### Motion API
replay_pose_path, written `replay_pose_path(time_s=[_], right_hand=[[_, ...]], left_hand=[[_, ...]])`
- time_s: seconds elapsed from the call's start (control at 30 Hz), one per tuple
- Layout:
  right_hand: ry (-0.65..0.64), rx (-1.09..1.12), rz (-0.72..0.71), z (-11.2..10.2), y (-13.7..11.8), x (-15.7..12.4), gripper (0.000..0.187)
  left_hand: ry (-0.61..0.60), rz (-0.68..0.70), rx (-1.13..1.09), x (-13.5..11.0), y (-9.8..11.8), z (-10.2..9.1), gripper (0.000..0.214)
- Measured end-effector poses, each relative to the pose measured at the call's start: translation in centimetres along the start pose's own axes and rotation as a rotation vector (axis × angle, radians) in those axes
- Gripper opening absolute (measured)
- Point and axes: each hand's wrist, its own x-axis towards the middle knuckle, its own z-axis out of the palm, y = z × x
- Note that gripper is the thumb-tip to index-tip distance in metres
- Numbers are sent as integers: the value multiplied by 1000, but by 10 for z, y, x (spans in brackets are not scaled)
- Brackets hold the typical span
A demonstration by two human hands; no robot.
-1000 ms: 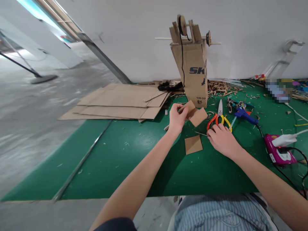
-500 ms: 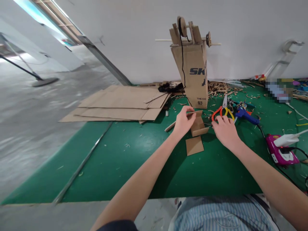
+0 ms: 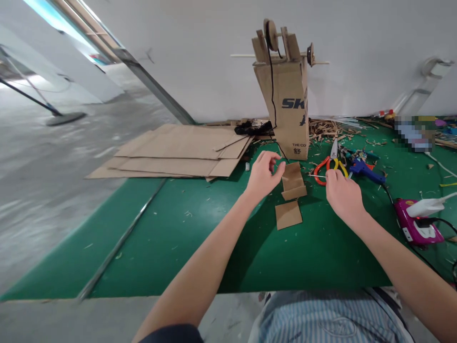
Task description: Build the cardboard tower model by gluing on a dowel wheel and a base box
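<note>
My left hand [image 3: 264, 172] hovers at the left edge of a folded piece of cardboard [image 3: 293, 177], its fingers curved, the thumb apart from them and nothing visible between. One flap of that piece stands up along its near side. Just below it, a small square of cardboard [image 3: 288, 215] lies flat. The fingers of my right hand [image 3: 343, 193] pinch a thin, shiny rod [image 3: 315, 176] that points left toward the folded piece; its other end is hidden in the hand. Scissors with red and yellow handles [image 3: 322, 167] lie just behind my right hand.
A tall cardboard box [image 3: 291, 112] with wheels and black string stands at the back. Cardboard sheets [image 3: 178, 147] lie to the left. On the right are a blue glue gun [image 3: 367, 171], a magenta power strip [image 3: 417, 224] and cords. Scraps [image 3: 323, 129] litter the green table [image 3: 200, 238].
My left hand has let go of the folded cardboard, which now lies flatter with its far flap down. My right hand has lifted the thin rod from beside the scissors and shifted slightly right.
</note>
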Motion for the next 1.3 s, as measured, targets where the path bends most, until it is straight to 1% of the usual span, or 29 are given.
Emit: replay_pose_path(time_s=[0.03,0.07,0.1,0.17,0.2,0.27,0.3,0.37,0.5,0.6,0.67,0.77,0.83,0.87,0.97,1.07,1.23,1.3], right_hand=[[7,23,9,-1,1,0,25],[16,44,16,-1,1,1,23],[27,65,19,-2,0,1,22],[64,116,10,-5,-2,1,21],[89,149,2,-5,-4,0,21],[143,236,4,-6,-6,-1,19],[165,293,23,-6,-7,-2,17],[183,439,81,-6,-7,-2,13],[182,815,164,-8,-3,2,10],[243,1034,175,-13,0,6,12],[305,1093,156,-17,1,5,12],[461,1040,50,-24,-1,1,7],[554,954,-64,-28,-3,-3,8],[580,914,-120,-30,-4,-5,10],[586,837,-234,-30,-6,-10,16],[562,789,-274,-26,-8,-12,19],[534,704,-274,-24,-8,-11,16],[537,680,-279,-24,-8,-11,14]], left_hand=[[-81,-14,-61,1,5,-5,12],[-224,-10,-118,1,12,-10,16],[-401,14,-154,2,19,-16,20],[-697,44,-139,2,33,-24,31],[-781,62,-99,2,39,-26,30],[-823,90,-48,1,47,-25,17],[-820,91,-51,0,49,-23,12],[-741,43,-111,-1,48,-18,11],[-430,-127,-322,-2,42,-7,16],[-255,-249,-489,-3,42,1,19],[-192,-287,-548,-6,46,6,18],[-123,-305,-560,-10,52,11,15],[-92,-319,-556,-13,56,12,14],[-83,-323,-548,-14,57,13,14],[-86,-317,-520,-16,58,13,17],[-99,-288,-521,-17,58,15,18],[-160,-247,-555,-19,61,20,14],[-163,-241,-569,-20,63,20,14]])
